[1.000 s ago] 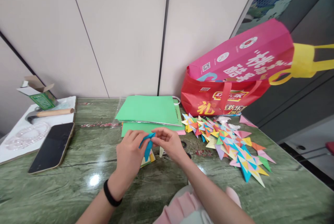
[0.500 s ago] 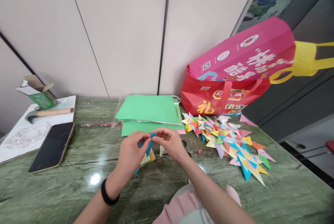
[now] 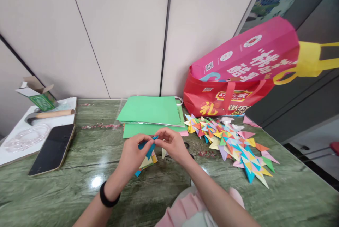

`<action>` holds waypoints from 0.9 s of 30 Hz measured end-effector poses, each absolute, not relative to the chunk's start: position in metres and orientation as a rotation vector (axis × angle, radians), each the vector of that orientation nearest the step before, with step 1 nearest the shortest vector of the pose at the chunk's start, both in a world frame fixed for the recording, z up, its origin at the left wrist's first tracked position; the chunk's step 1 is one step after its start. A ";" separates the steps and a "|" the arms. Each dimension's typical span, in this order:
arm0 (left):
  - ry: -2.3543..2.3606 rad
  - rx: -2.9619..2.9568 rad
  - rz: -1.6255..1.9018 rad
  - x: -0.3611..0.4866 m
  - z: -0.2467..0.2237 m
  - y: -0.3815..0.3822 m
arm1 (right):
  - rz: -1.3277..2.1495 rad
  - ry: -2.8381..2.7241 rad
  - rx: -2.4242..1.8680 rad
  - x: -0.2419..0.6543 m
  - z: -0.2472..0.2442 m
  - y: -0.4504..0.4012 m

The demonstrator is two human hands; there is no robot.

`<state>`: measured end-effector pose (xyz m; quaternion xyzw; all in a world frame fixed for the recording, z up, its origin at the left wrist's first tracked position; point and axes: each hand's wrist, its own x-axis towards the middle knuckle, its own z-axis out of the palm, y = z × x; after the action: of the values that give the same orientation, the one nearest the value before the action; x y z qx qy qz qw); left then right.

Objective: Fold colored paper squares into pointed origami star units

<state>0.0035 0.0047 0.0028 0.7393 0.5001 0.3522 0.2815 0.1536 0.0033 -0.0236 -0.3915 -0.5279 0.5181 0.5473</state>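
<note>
Between my two hands is a small piece of blue folded paper (image 3: 149, 151). My left hand (image 3: 135, 153), with a black band on its wrist, pinches it between thumb and fingers. The thumb and fingertips of my right hand (image 3: 172, 146) close on its upper tip. Partly hidden below my left hand, a small stack of coloured paper slips (image 3: 146, 163) lies on the green stone table (image 3: 87, 198). A pale folded piece (image 3: 164, 153) stands under my right hand. Dark scissors handles (image 3: 186, 145) show just beyond it.
Green paper sheets (image 3: 150, 109) lie against the wall. Many folded paper triangles (image 3: 230, 138) spread on the right, before a red bag (image 3: 203, 96). At left are a phone (image 3: 53, 149), a wooden-handled sickle (image 3: 55, 113), a bead string (image 3: 29, 137) and an opened green box (image 3: 43, 100).
My left hand has turned and shifted slightly left, and more of the blue paper shows below its fingers. Both hands still pinch the paper.
</note>
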 end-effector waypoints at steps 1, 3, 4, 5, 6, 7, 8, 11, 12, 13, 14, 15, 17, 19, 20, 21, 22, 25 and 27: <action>1.353 2.008 0.960 0.003 0.003 0.004 | 1.220 -1.265 -0.932 0.154 -0.024 0.003; 1.367 2.088 0.987 0.003 0.002 0.004 | 1.184 -1.312 -0.950 0.154 -0.025 0.003; 1.367 2.134 0.991 0.003 0.002 0.004 | 1.154 -1.342 -0.965 0.154 -0.025 0.003; 1.362 2.180 0.988 0.003 0.001 0.004 | 1.116 -1.373 -0.982 0.154 -0.026 0.003; 1.356 2.224 0.979 0.003 0.001 0.003 | 1.073 -1.406 -0.999 0.154 -0.027 0.003; 1.351 2.260 0.968 0.003 0.001 0.003 | 1.027 -1.439 -1.016 0.155 -0.028 0.003; 1.349 2.291 0.953 0.003 0.000 0.003 | 0.979 -1.472 -1.031 0.155 -0.029 0.003; 1.354 2.369 0.890 0.002 -0.001 0.003 | 0.870 -1.551 -1.059 0.156 -0.033 0.005; 1.352 2.394 0.871 0.002 -0.002 0.003 | 0.850 -1.569 -1.067 0.156 -0.034 0.006; 1.346 2.417 0.859 0.002 -0.003 0.003 | 0.837 -1.583 -1.075 0.157 -0.035 0.006; 1.337 2.435 0.849 0.002 -0.003 0.003 | 0.829 -1.593 -1.083 0.157 -0.035 0.007; 1.328 2.446 0.845 0.002 -0.003 0.003 | 0.824 -1.599 -1.093 0.157 -0.035 0.007; 1.318 2.452 0.837 0.001 -0.003 0.003 | 0.827 -1.601 -1.113 0.158 -0.034 0.007; 1.317 2.434 0.833 0.001 -0.001 0.003 | 0.888 -1.566 -1.122 0.158 -0.032 0.006; 1.312 2.413 0.836 0.001 0.000 0.004 | 0.948 -1.534 -1.119 0.158 -0.031 0.006; 1.302 2.383 0.846 0.000 0.001 0.004 | 1.019 -1.496 -1.108 0.159 -0.030 0.005; 1.287 2.342 0.860 0.000 0.002 0.004 | 1.090 -1.452 -1.092 0.159 -0.029 0.005; 1.240 2.151 0.921 0.000 0.006 0.004 | 1.229 -1.350 -1.023 0.161 -0.027 0.007; 1.227 1.965 0.948 0.001 0.007 0.005 | 1.260 -1.311 -0.981 0.161 -0.027 0.008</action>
<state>0.0006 0.0045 0.0070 0.7453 0.4655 0.3596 0.3138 0.1615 0.0076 -0.0267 -0.4076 -0.5451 0.5239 0.5120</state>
